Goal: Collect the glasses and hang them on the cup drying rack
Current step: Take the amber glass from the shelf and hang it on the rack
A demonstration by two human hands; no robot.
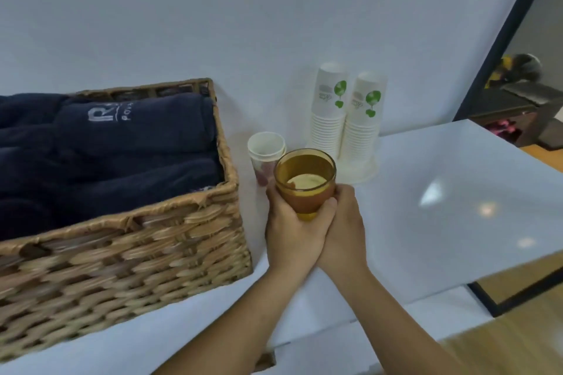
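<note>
An amber glass (304,175) stands upright and empty in the middle of the head view, just above the white counter (426,207). Both hands wrap its lower half. My left hand (289,231) grips it from the left and below, and my right hand (344,222) presses against it from the right, fingers overlapping the left hand's. The base of the glass is hidden by my fingers. No drying rack is in view.
A wicker basket (137,253) filled with dark blue towels stands at the left. A single paper cup (265,155) sits just behind the glass, and two upside-down stacks of paper cups (344,125) stand by the wall. The counter edge drops off at the right toward a wooden floor.
</note>
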